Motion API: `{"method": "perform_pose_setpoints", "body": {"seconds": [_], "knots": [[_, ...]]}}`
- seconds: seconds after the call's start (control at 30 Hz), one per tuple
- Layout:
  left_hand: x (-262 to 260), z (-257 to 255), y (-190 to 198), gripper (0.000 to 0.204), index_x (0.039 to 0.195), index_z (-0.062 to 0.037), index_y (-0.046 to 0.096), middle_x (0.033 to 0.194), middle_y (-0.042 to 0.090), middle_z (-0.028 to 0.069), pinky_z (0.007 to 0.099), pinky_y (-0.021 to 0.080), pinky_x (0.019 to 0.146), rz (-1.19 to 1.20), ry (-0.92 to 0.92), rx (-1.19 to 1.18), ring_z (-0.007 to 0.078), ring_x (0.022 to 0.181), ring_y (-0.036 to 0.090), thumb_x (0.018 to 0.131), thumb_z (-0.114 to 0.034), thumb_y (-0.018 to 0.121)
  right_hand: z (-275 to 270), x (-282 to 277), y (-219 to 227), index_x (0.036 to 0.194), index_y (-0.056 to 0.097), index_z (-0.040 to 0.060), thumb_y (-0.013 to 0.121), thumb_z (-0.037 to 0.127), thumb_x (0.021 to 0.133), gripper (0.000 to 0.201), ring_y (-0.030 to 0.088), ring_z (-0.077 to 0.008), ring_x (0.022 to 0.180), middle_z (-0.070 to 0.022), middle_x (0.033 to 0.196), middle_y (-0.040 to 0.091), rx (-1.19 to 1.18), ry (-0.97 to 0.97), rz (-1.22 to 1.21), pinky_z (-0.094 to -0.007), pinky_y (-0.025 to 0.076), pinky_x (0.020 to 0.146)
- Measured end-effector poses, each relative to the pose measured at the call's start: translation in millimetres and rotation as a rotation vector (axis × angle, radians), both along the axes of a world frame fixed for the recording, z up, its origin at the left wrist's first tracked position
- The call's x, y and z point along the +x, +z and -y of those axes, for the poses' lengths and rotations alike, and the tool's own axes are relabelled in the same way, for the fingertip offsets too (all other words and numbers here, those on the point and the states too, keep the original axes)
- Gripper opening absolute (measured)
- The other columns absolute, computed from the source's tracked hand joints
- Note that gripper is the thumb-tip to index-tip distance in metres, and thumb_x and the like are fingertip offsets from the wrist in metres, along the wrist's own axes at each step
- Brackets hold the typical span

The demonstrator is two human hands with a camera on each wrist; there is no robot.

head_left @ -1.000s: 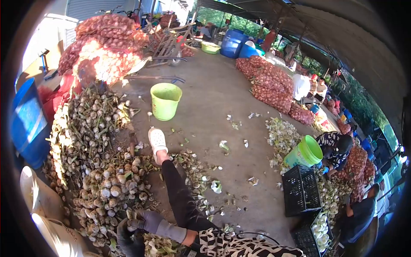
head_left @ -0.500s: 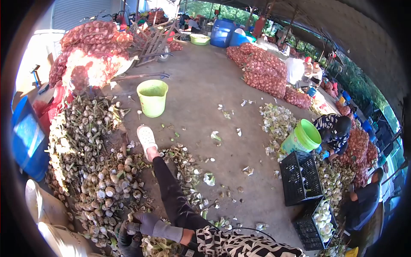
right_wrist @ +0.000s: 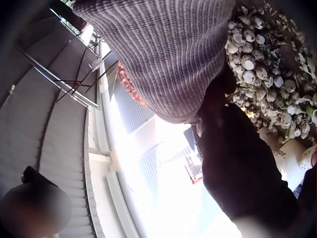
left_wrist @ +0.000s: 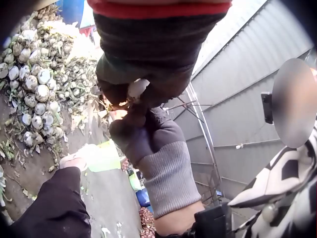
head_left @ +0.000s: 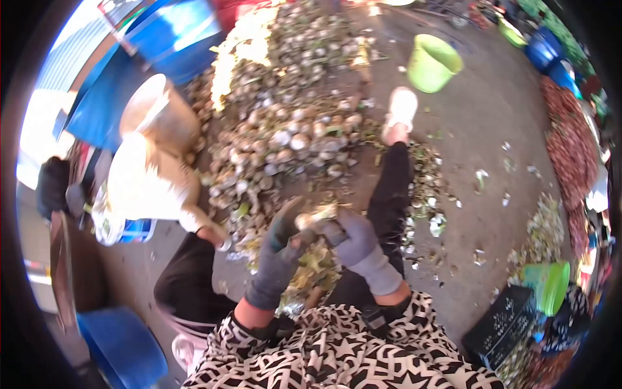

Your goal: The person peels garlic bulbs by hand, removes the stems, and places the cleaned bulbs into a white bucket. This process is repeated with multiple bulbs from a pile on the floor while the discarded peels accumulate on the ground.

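Observation:
In the head view both gloved hands meet low in front of my torso, at a pale garlic bulb [head_left: 316, 216]. My left hand [head_left: 283, 243], in a dark grey glove, holds the bulb from the left. From the other side my right hand [head_left: 355, 238], in a grey glove with a ribbed cuff, has its curled fingers pinching at it. The left wrist view shows a white bit of the bulb [left_wrist: 137, 90] between the two gloves; fingers hide the rest. Just beyond the hands spreads a large pile of garlic bulbs [head_left: 295, 139].
A lime-green bucket [head_left: 433, 63] stands past my outstretched foot. Pale tubs [head_left: 152, 168] and blue bins [head_left: 172, 39] line the left. Far right are a black crate [head_left: 502, 324], a green bucket [head_left: 547, 285] and red mesh sacks [head_left: 570, 142]. Leaf scraps litter the floor.
The head view has swung down and left, so the hands, pile and tubs now sit more centrally. Both hands remain together, and the bulb between them shows more clearly.

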State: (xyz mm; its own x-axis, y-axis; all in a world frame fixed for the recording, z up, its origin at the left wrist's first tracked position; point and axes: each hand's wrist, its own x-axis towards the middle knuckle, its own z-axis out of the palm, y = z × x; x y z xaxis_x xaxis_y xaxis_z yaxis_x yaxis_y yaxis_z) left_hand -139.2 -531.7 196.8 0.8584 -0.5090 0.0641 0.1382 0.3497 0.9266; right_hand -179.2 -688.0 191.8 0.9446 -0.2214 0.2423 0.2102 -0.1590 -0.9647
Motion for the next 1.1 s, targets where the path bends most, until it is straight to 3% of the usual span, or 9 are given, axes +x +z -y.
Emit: {"method": "perform_pose_setpoints", "body": {"seconds": [0.13,0.2,0.27,0.4,0.43,0.73,0.83,1.07,1.1], "knots": [[-4.8,-7.4,8.3,0.059,0.130,-0.0005,0.047,0.111,0.057,0.0080,0.0238,0.049,0.057,-0.076,0.158,0.352,0.0103,0.071,0.060,0.095,-0.048,0.049,3.3,-6.7,-2.1,0.096,0.065,0.0037,0.060,0.013,0.089,0.012,0.058,-0.0226,0.058,-0.0123,0.074,0.062,-0.261,0.059,-0.029,-0.0341,0.046,0.056],[3.5,-23.4,-4.8,0.060,0.116,0.0015,0.055,0.086,0.061,0.0064,0.0231,0.046,0.054,0.203,0.070,0.566,0.0104,0.061,0.058,0.098,-0.052,0.035,3.9,-10.8,-5.7,0.102,0.066,0.0035,0.059,0.012,0.090,0.016,0.056,-0.0132,0.058,-0.0052,0.073,0.063,0.186,0.319,-0.244,-0.0295,0.044,0.052],[16.7,-40.0,-23.2,0.069,0.132,-0.0037,0.040,0.104,0.063,0.0098,0.0384,0.051,0.076,0.275,-0.144,0.704,0.0298,0.090,0.062,0.070,-0.008,0.071,3.1,-13.1,-2.3,0.106,0.065,0.0005,0.057,0.012,0.091,0.021,0.055,-0.0083,0.056,-0.0016,0.073,0.062,0.496,0.465,-0.445,-0.0231,0.042,0.049],[19.5,-51.7,-53.4,0.053,0.134,-0.0026,0.039,0.105,0.064,0.0112,0.0373,0.051,0.080,0.591,0.107,0.979,0.0290,0.096,0.062,0.088,-0.017,0.060,-6.5,-2.9,-20.4,0.112,0.057,-0.0047,0.056,0.016,0.090,0.030,0.058,-0.0090,0.057,-0.0051,0.076,0.064,0.832,0.535,-0.603,-0.0208,0.046,0.048],[13.6,-45.5,-26.5,0.045,0.133,-0.0008,0.041,0.110,0.062,0.0124,0.0359,0.050,0.083,0.151,0.114,0.677,0.0240,0.102,0.060,0.099,-0.030,0.047,-12.5,-2.3,-25.7,0.112,0.059,-0.0038,0.055,0.014,0.091,0.028,0.057,-0.0086,0.055,-0.0040,0.077,0.064,0.864,0.449,-0.601,-0.0206,0.044,0.046],[5.8,-47.3,-16.1,0.035,0.110,-0.0054,0.057,0.113,0.062,0.0091,0.0388,0.049,0.092,-0.148,0.085,0.374,0.0263,0.111,0.057,0.090,-0.033,0.063,-35.7,-2.0,-50.2,0.111,0.055,0.0000,0.054,0.021,0.092,0.028,0.054,-0.0169,0.058,-0.0086,0.072,0.057,1.507,0.761,-0.508,-0.0296,0.044,0.045],[18.2,-57.6,-27.6,0.035,0.106,-0.0113,0.061,0.112,0.064,0.0082,0.0539,0.022,0.113,-0.414,-0.058,-0.410,0.0319,0.132,0.041,0.093,-0.043,0.054,-16.0,-24.9,-60.6,0.116,0.054,-0.0079,0.063,0.027,0.088,0.046,0.058,-0.0153,0.062,-0.0117,0.072,0.061,1.200,0.699,-0.578,-0.0253,0.050,0.054],[34.3,-38.5,-16.0,0.028,0.108,-0.0113,0.063,0.116,0.064,0.0082,0.0545,0.024,0.112,-0.699,0.070,-0.609,0.0307,0.133,0.040,0.095,-0.033,0.052,-1.9,-55.1,-3.6,0.111,0.060,-0.0073,0.072,0.024,0.083,0.044,0.065,-0.0172,0.074,-0.0126,0.089,0.067,1.380,1.124,-0.762,-0.0265,0.050,0.060],[37.1,-39.9,-22.1,0.029,0.107,-0.0109,0.064,0.118,0.063,0.0085,0.0541,0.028,0.110,-0.750,0.123,-0.621,0.0302,0.130,0.043,0.094,-0.034,0.053,-2.3,-53.3,-23.9,0.108,0.064,-0.0014,0.071,0.018,0.083,0.032,0.064,-0.0158,0.073,-0.0063,0.085,0.066,1.004,1.075,-0.297,-0.0322,0.051,0.061]]}}
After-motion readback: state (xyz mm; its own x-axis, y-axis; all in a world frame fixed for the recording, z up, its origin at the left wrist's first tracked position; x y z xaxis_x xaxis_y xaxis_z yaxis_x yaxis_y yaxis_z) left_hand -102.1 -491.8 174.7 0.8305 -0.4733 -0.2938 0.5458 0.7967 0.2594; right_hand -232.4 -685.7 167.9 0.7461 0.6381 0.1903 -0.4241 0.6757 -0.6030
